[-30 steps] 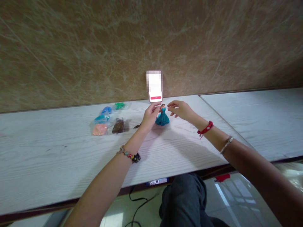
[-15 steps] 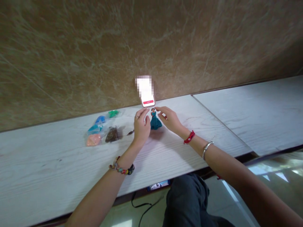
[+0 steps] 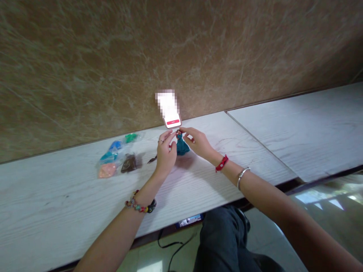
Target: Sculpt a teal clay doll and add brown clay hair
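Observation:
A small clay figure in a teal dress (image 3: 182, 147) stands upright on the white table, its dark-haired head between my fingertips. My left hand (image 3: 166, 153) is curled at the figure's left side, fingertips against the head. From the right, my right hand (image 3: 198, 142) bends over it, with index finger and thumb at the head and upper body. Fingertips partly hide the head, so the exact contact is hard to make out. Just left of my left hand lies a thin dark brown piece (image 3: 152, 159), probably clay.
Clear bags of brown clay (image 3: 129, 163), peach clay (image 3: 107, 170), blue clay (image 3: 115, 145) and green clay (image 3: 131, 138) lie to the left. A lit phone (image 3: 172, 119) leans on the marbled wall (image 3: 113, 68) behind the figure. The white table (image 3: 70, 200) has a seam at right.
My fingertips have closed in on the figure's head from both sides; before, small gaps showed there. The whole view has shifted slightly, with the figure still standing.

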`<state>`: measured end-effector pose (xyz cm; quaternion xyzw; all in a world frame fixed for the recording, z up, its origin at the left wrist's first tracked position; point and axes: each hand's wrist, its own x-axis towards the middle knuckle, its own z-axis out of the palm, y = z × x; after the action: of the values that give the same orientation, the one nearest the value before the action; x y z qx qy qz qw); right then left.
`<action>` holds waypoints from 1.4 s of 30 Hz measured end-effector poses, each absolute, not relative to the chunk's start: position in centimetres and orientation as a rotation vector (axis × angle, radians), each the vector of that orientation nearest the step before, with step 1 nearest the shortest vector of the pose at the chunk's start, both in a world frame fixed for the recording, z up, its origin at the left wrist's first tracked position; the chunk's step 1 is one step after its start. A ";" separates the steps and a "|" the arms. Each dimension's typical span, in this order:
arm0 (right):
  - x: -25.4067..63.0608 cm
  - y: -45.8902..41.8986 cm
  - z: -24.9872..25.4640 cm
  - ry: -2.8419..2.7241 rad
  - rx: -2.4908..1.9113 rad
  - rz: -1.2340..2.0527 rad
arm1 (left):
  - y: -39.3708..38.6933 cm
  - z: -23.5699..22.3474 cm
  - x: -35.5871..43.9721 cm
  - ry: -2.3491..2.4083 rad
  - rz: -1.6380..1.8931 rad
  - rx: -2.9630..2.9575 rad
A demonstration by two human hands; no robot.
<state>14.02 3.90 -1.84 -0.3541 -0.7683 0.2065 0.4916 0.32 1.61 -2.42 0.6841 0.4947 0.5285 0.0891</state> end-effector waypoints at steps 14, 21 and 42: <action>14.2 4.3 -2.1 -1.845 -0.896 0.448 | 1.6 -2.3 0.2 1.476 1.588 1.993; 14.0 4.3 -2.4 -1.874 -0.828 0.418 | 1.8 -2.5 0.1 1.479 1.587 2.010; 14.1 4.3 -2.1 -1.910 -0.842 0.367 | 1.8 -2.4 0.2 1.438 1.602 2.020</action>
<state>14.11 4.28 -2.05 -0.3466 -0.7861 0.1511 0.4890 0.20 1.81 -2.40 0.6813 0.4848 0.5402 0.0946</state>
